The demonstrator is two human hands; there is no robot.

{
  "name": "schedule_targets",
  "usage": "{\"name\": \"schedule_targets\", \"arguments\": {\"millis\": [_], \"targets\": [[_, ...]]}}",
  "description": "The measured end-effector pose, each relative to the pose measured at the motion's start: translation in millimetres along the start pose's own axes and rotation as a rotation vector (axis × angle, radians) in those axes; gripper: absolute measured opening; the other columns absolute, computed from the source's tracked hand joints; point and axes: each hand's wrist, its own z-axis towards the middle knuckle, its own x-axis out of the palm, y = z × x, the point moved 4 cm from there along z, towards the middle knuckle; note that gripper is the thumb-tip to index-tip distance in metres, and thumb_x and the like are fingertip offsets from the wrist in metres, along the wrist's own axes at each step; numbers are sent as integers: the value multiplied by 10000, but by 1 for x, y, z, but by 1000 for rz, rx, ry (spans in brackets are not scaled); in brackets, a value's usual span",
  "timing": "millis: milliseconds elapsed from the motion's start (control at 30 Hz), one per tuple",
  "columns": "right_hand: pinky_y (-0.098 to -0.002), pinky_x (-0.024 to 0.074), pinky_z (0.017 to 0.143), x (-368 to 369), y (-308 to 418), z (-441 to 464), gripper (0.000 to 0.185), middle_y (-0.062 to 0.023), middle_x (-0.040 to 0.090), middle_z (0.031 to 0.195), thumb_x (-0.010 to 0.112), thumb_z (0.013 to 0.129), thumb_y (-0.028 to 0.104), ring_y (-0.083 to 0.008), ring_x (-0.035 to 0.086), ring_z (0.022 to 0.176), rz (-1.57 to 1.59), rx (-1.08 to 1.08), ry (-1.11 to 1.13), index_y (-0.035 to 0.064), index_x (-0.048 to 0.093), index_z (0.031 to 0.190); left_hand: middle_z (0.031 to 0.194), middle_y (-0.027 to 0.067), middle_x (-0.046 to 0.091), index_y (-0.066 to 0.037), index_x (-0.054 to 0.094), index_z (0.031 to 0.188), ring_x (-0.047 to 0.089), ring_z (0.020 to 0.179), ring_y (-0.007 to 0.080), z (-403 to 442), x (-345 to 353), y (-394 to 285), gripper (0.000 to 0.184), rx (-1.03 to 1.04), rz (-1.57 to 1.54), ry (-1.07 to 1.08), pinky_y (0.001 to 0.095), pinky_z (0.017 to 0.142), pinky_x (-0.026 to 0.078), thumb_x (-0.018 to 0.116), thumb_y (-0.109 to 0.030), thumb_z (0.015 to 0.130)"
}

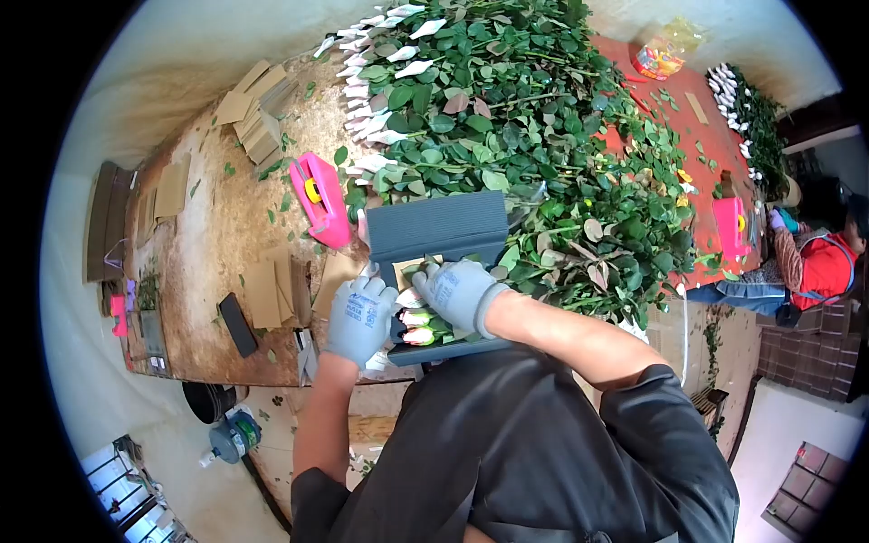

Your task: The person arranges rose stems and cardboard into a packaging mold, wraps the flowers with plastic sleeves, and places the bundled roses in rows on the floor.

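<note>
In front of me lies a dark corrugated sheet [439, 226], folded up at the back, with pink-and-green rose heads [418, 328] on it. A small tan cardboard piece [409, 271] sits above the roses. My left hand [360, 317], in a grey glove, is at the sheet's left edge beside the rose heads, fingers curled; what they grip is hidden. My right hand [457, 294], gloved alike, reaches over the roses with bent fingers at the cardboard piece. A pink tape dispenser [321, 199] stands beyond my left hand.
Rose stems with green leaves [507, 127] pile up at the back, buds wrapped in white [385, 136]. Cardboard pieces [258, 113] and a dark phone-like slab [237, 324] lie left. At right are a second pink dispenser [729, 226] and a person in red [824, 267].
</note>
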Motion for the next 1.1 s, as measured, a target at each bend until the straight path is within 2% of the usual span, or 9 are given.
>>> {"name": "schedule_targets", "arguments": {"millis": [100, 200, 367, 467, 533, 600, 800, 967, 1100], "targets": [[-470, 594, 739, 2, -3, 1, 241, -201, 726, 1076, 581, 949, 122, -360, 746, 935, 73, 28, 11, 32, 598, 1172, 863, 73, 608, -116, 671, 878, 616, 882, 277, -5, -1, 4, 69, 68, 80, 1, 428, 766, 471, 669, -186, 879], [-467, 579, 762, 6, -6, 4, 297, -183, 704, 1075, 625, 911, 99, -340, 733, 965, 89, 51, 36, 37, 550, 1192, 871, 49, 637, -117, 671, 868, 632, 922, 280, -14, -8, 18, 67, 14, 90, 44, 426, 822, 481, 676, -165, 823], [-468, 576, 756, 7, -4, 4, 338, -181, 705, 1074, 619, 909, 90, -349, 731, 966, 69, 20, 30, 48, 546, 1236, 951, 86, 651, -111, 690, 977, 620, 944, 311, -63, -27, 74, 204, -379, 213, 140, 448, 819, 460, 737, -247, 832], [-470, 579, 756, 6, 1, 4, 300, -183, 716, 1078, 598, 939, 123, -351, 737, 957, 25, -11, 31, 58, 570, 1231, 1091, 103, 645, -74, 689, 1072, 600, 980, 310, -40, -52, 5, 363, -206, -24, 190, 476, 846, 466, 775, -315, 814], [-473, 583, 758, 3, 3, 4, 256, -183, 727, 1083, 573, 972, 155, -354, 743, 949, 6, -18, 18, 66, 595, 1211, 1157, 85, 639, -70, 686, 1149, 581, 990, 289, -31, -45, -46, 387, 101, -192, -25, 465, 831, 470, 749, -286, 834], [-460, 574, 759, 0, 5, 3, 380, -178, 704, 1082, 647, 903, 145, -335, 730, 963, 88, 19, 50, 51, 567, 1263, 1191, 75, 634, -71, 683, 1183, 575, 990, 277, -31, -24, -65, 399, 82, -144, -18, 450, 824, 471, 736, -269, 841], [-443, 572, 747, -3, 10, -4, 312, -167, 709, 1044, 655, 896, 154, -336, 737, 915, -3, -5, 40, 57, 606, 1189, 1256, 34, 631, -91, 680, 1259, 555, 1011, 239, -47, -4, -72, 438, -7, -69, 28, 407, 828, 470, 719, -220, 842], [-441, 573, 738, -2, 8, -6, 288, -169, 705, 1036, 674, 873, 150, -333, 738, 905, 33, -32, 12, 65, 623, 1143, 1329, 60, 610, -96, 658, 1302, 546, 1072, 267, -38, -13, -73, 518, -5, -86, 1, 431, 886, 461, 729, -195, 799], [-454, 578, 754, -8, 1, -7, 471, -172, 701, 1085, 724, 802, 169, -354, 728, 945, 79, -76, 132, 43, 601, 1240, 1412, 75, 585, -97, 640, 1337, 537, 1085, 287, -33, -17, -67, 594, -20, -141, 21, 441, 925, 449, 739, -214, 763]]}}
